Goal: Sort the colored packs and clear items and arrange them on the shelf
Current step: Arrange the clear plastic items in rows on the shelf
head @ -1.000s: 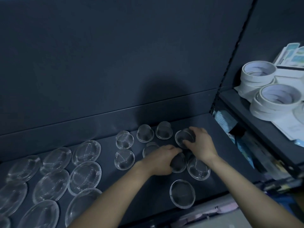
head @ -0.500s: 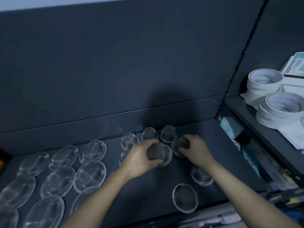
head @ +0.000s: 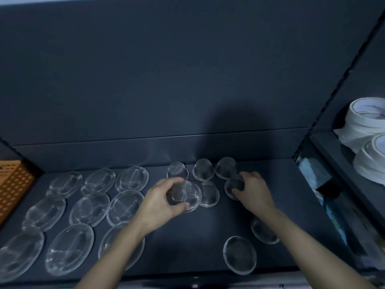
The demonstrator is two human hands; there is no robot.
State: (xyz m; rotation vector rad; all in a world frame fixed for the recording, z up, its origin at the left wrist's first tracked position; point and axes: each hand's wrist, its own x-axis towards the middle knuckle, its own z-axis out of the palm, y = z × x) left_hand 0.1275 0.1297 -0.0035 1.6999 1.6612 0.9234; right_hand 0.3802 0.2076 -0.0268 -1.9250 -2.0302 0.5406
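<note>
Sorting looks well along on the shelf (head: 208,232). Big dishes (head: 89,207) lie in rows across its left half, close together, some touching. Three small cups (head: 203,172) stand in a line at the back wall, with a dome (head: 209,193) just in front of them.

The left hand (head: 160,203) has its fingers curled round a mesh-patterned cup (head: 185,195), beside the dome; whether it rests on the shelf or is lifted, I cannot tell. The right hand (head: 253,192) pinches a dark cup (head: 234,185) between thumb and fingers, near the right end of the back line.

What seems left: both held cups need a place in the group, and two loose lids (head: 239,254) lie apart at the front right, in no row. No coloured packs show clearly on this shelf, so that half of the job cannot be judged.
</note>
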